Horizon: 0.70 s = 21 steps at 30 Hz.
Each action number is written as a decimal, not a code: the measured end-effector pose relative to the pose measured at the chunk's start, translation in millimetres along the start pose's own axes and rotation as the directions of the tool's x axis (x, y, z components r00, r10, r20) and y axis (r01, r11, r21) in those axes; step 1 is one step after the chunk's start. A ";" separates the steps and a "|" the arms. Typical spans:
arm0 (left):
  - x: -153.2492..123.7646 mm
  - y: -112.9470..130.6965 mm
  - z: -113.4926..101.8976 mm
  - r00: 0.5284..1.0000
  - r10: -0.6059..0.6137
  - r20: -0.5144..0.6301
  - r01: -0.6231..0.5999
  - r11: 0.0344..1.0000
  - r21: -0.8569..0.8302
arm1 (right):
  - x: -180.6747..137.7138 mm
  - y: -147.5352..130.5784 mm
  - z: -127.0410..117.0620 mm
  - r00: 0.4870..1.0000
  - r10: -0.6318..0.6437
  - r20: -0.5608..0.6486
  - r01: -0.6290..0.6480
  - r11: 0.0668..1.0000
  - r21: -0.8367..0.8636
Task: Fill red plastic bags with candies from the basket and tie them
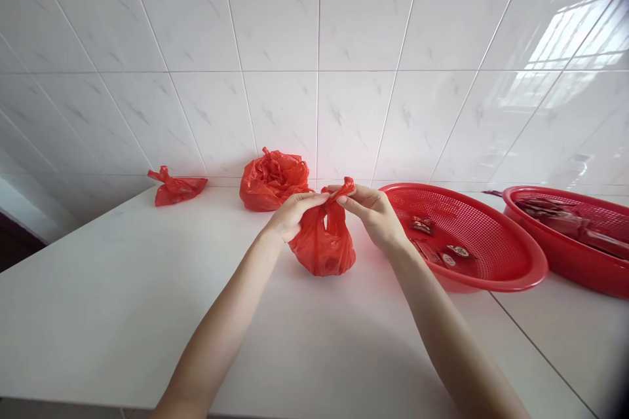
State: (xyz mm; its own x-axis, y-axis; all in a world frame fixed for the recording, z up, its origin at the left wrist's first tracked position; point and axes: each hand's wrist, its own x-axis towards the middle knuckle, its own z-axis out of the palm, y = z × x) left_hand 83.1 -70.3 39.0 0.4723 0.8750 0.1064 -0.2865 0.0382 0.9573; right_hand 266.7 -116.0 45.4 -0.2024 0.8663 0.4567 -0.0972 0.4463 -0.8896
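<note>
Red plastic carrier bag [324,255] at the dial's centre, its knot apparently unfinished.
Left hand [291,213] and right hand [374,213] pinch its twisted handles between fingertips, above a thin, translucent, rounded body. Between nine and ten o'clock, a smaller red bag [179,191] looks already tied; at eleven sits a crinkled heap of red bags [274,178]. At three, loose glossy packets [422,225] remain in a round, perforated plastic colander [491,252]; beyond it, a second colander [565,258] holds more. The white tabletop [147,314] is smooth.
</note>
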 end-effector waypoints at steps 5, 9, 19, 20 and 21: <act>6.1 -1.8 -9.1 0.985 0.049 -0.167 -0.035 0.996 0.088 | 0.2 0.6 -6.5 0.996 0.028 0.080 -0.023 0.998 -0.062; 14.2 -9.3 -29.0 0.940 0.094 -0.329 -0.032 0.982 0.188 | -1.8 -3.6 -12.4 0.979 0.063 0.195 -0.029 0.985 -0.172; 30.3 -32.4 -68.6 0.860 0.108 -0.498 0.021 0.969 0.246 | -4.7 -8.7 -27.6 0.903 0.158 0.400 0.041 0.894 -0.447; 31.0 -34.1 -69.1 0.856 0.114 -0.504 0.017 0.969 0.248 | -4.8 -9.4 -27.6 0.897 0.171 0.407 0.037 0.890 -0.455; 31.8 -35.7 -69.4 0.853 0.121 -0.509 0.012 0.968 0.249 | -4.9 -10.0 -27.5 0.892 0.190 0.410 0.024 0.887 -0.461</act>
State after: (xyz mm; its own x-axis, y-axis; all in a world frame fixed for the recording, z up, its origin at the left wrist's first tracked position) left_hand 50.5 -10.4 -10.4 -0.0558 0.9960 0.0696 -0.0642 -0.0732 0.9953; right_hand 295.4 -118.5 52.3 -0.5989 0.7653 0.2360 0.3587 0.5198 -0.7753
